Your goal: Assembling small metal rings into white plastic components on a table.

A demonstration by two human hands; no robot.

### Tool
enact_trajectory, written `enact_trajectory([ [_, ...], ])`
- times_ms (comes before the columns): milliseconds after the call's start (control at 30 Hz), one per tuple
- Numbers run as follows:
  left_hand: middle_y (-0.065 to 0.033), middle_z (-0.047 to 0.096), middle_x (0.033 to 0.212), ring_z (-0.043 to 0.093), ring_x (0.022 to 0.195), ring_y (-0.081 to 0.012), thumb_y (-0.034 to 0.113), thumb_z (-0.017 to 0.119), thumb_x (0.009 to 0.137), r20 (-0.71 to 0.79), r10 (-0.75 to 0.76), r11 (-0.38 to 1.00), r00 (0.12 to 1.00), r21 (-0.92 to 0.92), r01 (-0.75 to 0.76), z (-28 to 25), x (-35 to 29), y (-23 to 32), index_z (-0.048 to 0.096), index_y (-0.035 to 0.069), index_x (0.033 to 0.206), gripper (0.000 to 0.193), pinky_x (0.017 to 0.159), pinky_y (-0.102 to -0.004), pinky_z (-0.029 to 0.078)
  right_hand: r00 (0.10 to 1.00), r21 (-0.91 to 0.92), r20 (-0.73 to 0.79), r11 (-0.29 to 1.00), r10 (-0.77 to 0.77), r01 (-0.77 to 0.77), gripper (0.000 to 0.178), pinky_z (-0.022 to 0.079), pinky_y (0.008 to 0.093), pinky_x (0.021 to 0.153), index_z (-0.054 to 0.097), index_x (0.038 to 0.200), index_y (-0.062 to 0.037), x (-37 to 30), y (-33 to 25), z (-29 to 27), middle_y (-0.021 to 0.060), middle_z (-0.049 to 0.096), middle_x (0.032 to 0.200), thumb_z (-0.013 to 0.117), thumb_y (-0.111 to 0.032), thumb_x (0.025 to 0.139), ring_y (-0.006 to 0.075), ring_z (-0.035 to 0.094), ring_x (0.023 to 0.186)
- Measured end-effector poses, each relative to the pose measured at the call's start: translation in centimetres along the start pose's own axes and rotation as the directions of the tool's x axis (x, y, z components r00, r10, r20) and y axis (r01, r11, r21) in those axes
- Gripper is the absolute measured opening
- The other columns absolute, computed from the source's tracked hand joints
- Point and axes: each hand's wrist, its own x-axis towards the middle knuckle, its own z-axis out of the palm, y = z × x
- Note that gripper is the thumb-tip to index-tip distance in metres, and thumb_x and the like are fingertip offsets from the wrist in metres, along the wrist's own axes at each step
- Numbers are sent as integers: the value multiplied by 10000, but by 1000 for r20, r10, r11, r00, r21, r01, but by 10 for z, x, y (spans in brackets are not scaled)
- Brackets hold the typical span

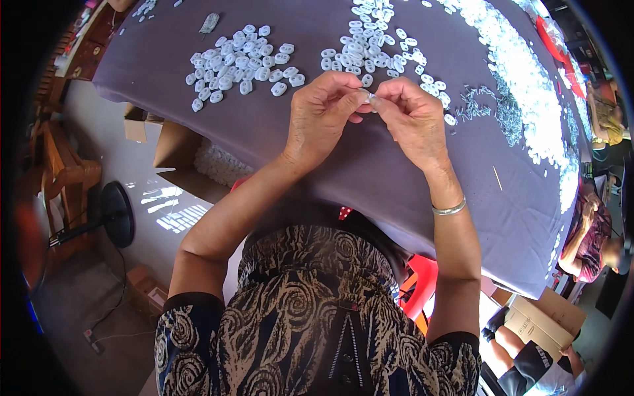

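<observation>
Your dark patterned top (284, 317) sits nearest, below the cloth-covered surface (251, 129). Over it, the fingers (351, 102) of your left hand (320, 119) and right hand (419, 123) meet, pinching a small whitish piece (372, 99), mostly hidden, between them. White two-holed pieces (231, 63) lie heaped leftward, with another heap (360, 47) just beyond your hands; thin dark bits (508, 117) lie rightward.

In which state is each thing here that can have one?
Left hand: grip closed on small whitish piece
Right hand: grip closed on same piece
Carton: open, whitish contents showing
White two-holed pieces: loosely piled
Dark slivers: scattered, partly heaped
Thin stick: lying on cloth
Bracelet: worn on right wrist
</observation>
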Motion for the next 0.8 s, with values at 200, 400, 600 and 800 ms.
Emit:
enact_trajectory([
  [200,-68,644,894,654,826,-133,12,583,896,51,41,999,998,7,-42,4,-2,3,583,10,1024,129,691,-254,537,938,259,82,901,337,-347,25,321,172,368,627,852,-9,1,-8,-7,-7,551,654,607,-17,838,9,429,477],
  [400,-65,633,890,640,811,-124,-2,600,879,108,40,999,993,21,-42,-4,2,2,580,7,1026,148,694,-246,532,946,210,97,923,309,-322,34,324,171,374,629,856,-9,1,-6,-6,-7,549,661,606,-6,832,9,426,474],
  [600,-58,622,872,629,787,-116,-6,603,874,122,7,1000,992,24,-10,-5,6,4,580,7,1012,140,689,-242,531,968,170,73,953,240,-249,29,324,170,380,626,857,-10,0,-1,-5,-13,543,666,608,-10,836,10,429,478],
  [800,-43,612,851,608,761,-120,-26,603,870,51,63,996,997,53,-66,-8,8,7,584,7,1036,170,702,-256,524,982,44,-51,982,184,-182,53,336,167,412,648,905,-32,7,-9,-18,-1,602,721,619,-26,862,9,432,494],
])
